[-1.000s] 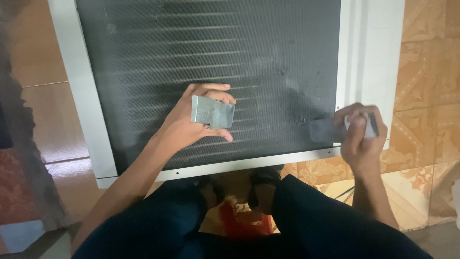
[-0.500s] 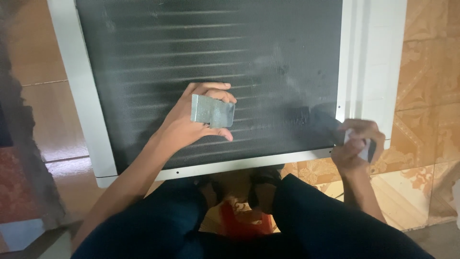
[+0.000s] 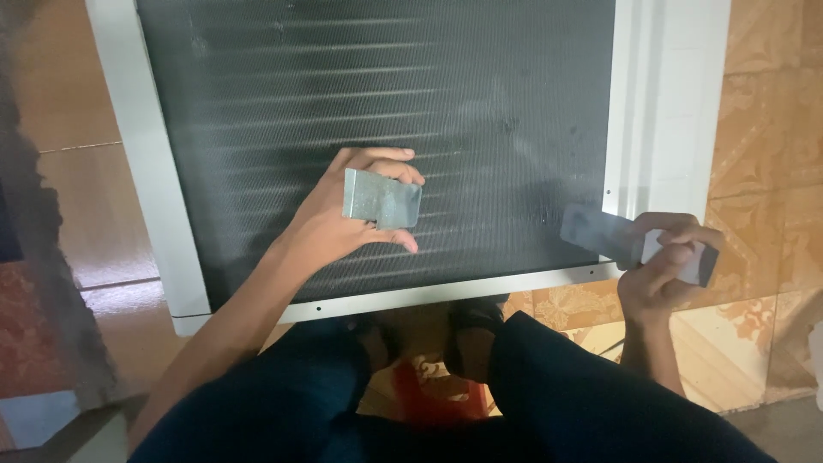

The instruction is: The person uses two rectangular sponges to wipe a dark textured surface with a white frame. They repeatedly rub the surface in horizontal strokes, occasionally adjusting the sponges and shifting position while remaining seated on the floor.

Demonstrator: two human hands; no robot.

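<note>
Metal plate, small and grey, lay pinched between thumb and fingers of the left hand, flat against the dark finned coil of a white-framed unit, near its lower middle; the right hand, off the frame's lower right corner, was curled around a blurred grey comb-like tool; dark-trousered knees sat nearest, above orange patterned tiles.

Finned panel cropped at top edge; flat tool blurred beside right hand.
</note>
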